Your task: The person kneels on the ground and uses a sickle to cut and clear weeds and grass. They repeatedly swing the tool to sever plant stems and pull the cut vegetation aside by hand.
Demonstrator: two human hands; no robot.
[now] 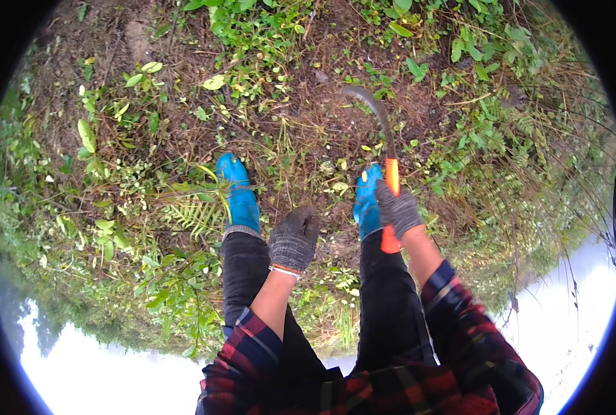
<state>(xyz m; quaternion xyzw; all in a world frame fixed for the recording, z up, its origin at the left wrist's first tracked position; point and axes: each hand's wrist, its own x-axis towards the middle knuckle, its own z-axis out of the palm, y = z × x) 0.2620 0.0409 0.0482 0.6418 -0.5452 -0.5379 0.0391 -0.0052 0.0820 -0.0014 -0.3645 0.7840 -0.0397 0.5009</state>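
A sickle [381, 115] with a curved dark metal blade and an orange handle [392, 175] is gripped in my right hand [398, 210], which wears a grey knit glove. Its blade points away from me over the weedy ground and curves to the left; the tip looks slightly blurred. The butt of the handle shows below my fist, over my right trouser leg. My left hand [294, 238], in a matching dirt-darkened glove, hangs between my legs with its fingers curled in. Nothing shows in it, and the fingertips are partly hidden.
My blue boots [239, 194] stand apart on soil [334, 98] strewn with cut stems and low weeds. A fern frond [196, 215] and grass blades lie against the left boot. Leafy plants [183, 285] grow at left; tall dry stalks [551, 150] rise at right.
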